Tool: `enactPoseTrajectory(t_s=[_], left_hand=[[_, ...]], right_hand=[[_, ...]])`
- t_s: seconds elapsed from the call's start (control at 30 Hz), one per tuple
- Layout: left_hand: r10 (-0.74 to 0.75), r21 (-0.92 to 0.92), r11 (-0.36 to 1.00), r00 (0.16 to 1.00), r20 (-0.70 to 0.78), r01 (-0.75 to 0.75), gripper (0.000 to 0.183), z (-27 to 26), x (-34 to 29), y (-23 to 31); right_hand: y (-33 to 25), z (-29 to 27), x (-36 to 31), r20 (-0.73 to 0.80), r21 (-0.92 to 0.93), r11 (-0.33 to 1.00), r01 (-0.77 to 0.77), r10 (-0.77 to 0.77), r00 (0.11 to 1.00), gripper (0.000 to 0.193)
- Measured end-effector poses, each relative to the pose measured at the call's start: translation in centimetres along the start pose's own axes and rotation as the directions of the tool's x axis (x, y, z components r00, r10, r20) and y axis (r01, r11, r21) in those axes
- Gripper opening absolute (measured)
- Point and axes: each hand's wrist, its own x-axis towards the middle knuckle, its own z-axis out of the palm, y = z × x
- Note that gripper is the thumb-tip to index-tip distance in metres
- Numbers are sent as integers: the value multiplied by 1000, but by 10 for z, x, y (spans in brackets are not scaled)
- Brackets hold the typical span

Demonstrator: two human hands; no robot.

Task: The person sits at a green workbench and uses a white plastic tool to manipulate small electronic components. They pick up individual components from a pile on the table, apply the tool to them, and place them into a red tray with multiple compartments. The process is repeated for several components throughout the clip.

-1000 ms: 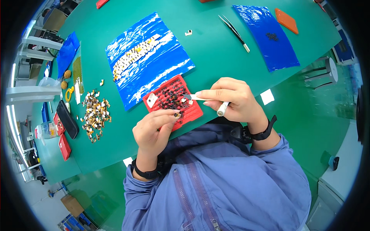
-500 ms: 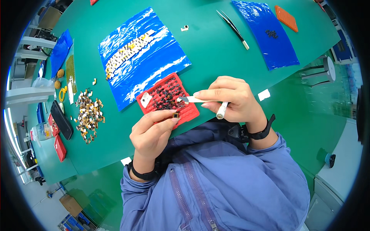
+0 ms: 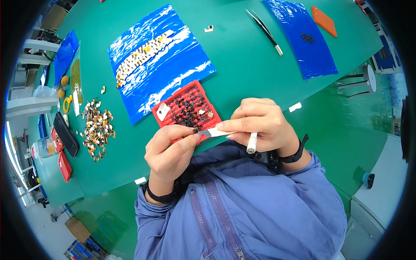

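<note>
Between the thumb and forefinger of my left hand (image 3: 170, 149), closed in a pinch, is a small dark square component (image 3: 196, 130). My right hand (image 3: 262, 123) grips a knife (image 3: 219, 131) with a grey angled blade and white handle; the blade's tip touches or nearly touches the component. A round white rod end (image 3: 251, 145) pokes out under the right fingers; I cannot tell whether it belongs to the knife. Behind both hands lies a red ribbed tray (image 3: 214, 120) holding many small black round parts, a white tag (image 3: 163, 111) and two tiny pale pieces.
A blue sheet (image 3: 173, 73) carries rows of small white-and-gold pieces (image 3: 143, 56). Left of it lies a loose pile of similar pieces (image 3: 97, 128), with a black case (image 3: 66, 134) beside it. Tweezers (image 3: 266, 34), another blue sheet (image 3: 310, 60) and an orange tray (image 3: 324, 21) lie far right.
The knife's blade has moved left and toward me, from over the tray to the component in my left hand. A tiny pale piece that was at the blade now shows uncovered in the tray.
</note>
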Motion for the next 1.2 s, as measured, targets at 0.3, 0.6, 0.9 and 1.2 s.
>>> enactPoseTrajectory(t_s=[0.3,0.6,0.9,1.2], left_hand=[[0,-7,1000,1000,2,0,19,0,0,0],[-240,-167,959,970,-43,230,21,-2,-6,3],[-272,-83,959,962,-16,270,26,-4,-3,0],[-281,-109,956,958,-58,273,27,-1,-6,-1]], right_hand=[[1,0,-1,10,-1,1000,-7,7,1000,28],[2,-1,-1,0,-12,1000,-8,8,1000,31],[-2,6,1,-42,-55,998,24,-26,999,30],[-4,15,1,-55,-112,993,32,-38,998,28]])
